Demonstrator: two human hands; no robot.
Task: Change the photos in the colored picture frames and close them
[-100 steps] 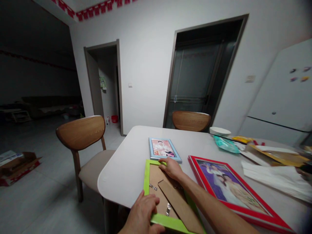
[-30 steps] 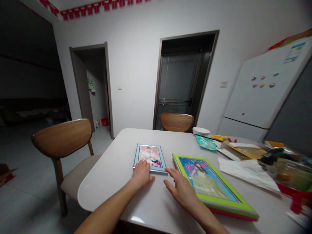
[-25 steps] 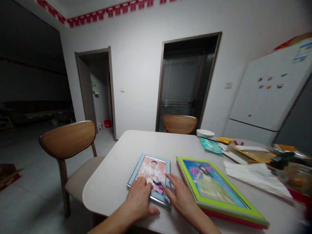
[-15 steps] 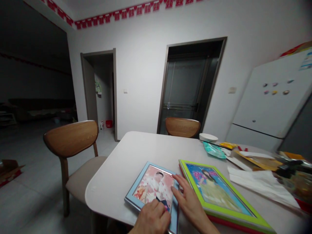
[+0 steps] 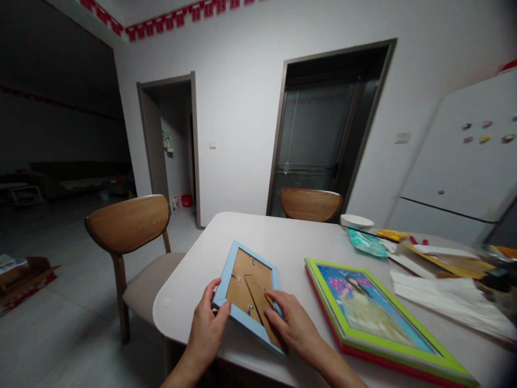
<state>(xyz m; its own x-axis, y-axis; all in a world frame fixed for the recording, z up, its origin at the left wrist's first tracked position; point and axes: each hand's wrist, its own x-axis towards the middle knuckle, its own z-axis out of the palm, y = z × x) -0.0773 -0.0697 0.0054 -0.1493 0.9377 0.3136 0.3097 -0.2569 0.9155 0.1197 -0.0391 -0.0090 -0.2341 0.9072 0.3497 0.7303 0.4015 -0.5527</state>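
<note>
A light-blue picture frame [image 5: 231,268] is tilted over the table's near edge, with its brown backing board [image 5: 238,293], several small metal clips and the fold-out stand [image 5: 255,297] facing me. My left hand [image 5: 209,318] grips its lower left edge, thumb in front and fingers behind. On the right side, my right hand [image 5: 293,323] is closed at the frame, its thumb and fingers by the stand and the right edge. The photo side is hidden. Right of it lies a larger picture frame [image 5: 345,337] with a green border, face up, on something red-edged.
The white table [image 5: 189,291] has rounded corners. A white bowl [image 5: 357,221], a teal packet [image 5: 367,242], white paper [image 5: 448,296] and a brown envelope [image 5: 456,261] lie to the right. Wooden chairs stand at the left [image 5: 131,223] and the far side [image 5: 311,205].
The blue frame has been turned over, from photo side up to backing side up, and is now tilted. My left hand has moved from its front to its left edge.
</note>
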